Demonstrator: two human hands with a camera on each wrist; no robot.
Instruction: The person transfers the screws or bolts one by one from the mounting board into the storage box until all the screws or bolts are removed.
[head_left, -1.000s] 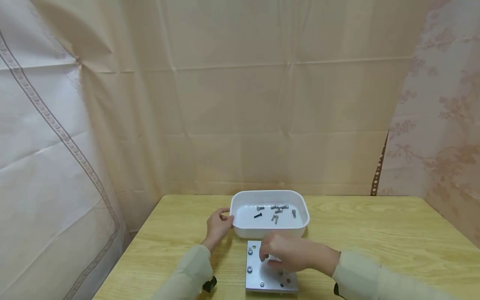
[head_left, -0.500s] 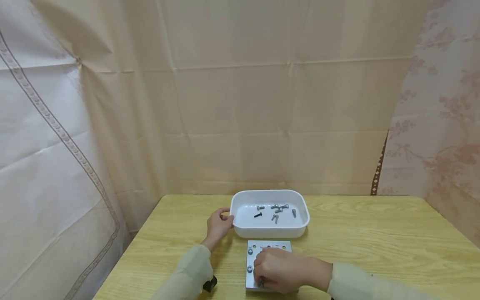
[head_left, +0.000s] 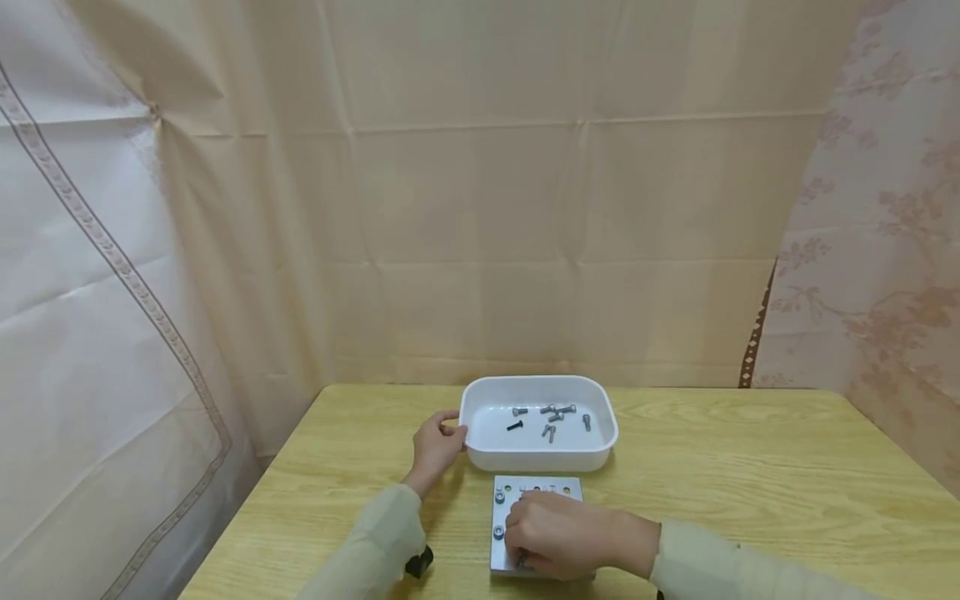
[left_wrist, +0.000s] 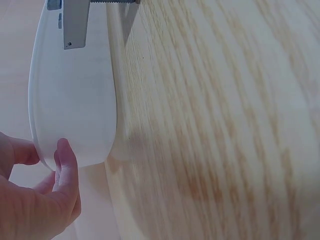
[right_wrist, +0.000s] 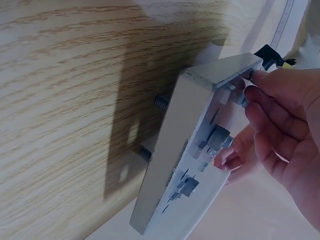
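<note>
My left hand (head_left: 437,450) grips the left end of a white tray (head_left: 540,461), thumb and fingers on either side of its rim. Over a silver metal plate (head_left: 499,557) just in front of the tray, my right hand (head_left: 562,535) pinches a small screw (head_left: 522,561) by the plate's near edge; the fingers hide most of it. Along the plate's left side stand two socket-head screws (head_left: 499,532). In the right wrist view, threaded screw ends (right_wrist: 161,102) stick out under the plate, which is raised off the table.
Several silver screws (head_left: 556,418) and one black screw (head_left: 514,426) lie in the tray. Holes (head_left: 567,490) run along the plate's far edge. The wooden table (head_left: 750,467) ends at a hanging beige cloth (head_left: 465,208) behind.
My right hand has come down from above the plate's middle to its near edge, fingers now at the screw there. My left hand has stayed on the tray.
</note>
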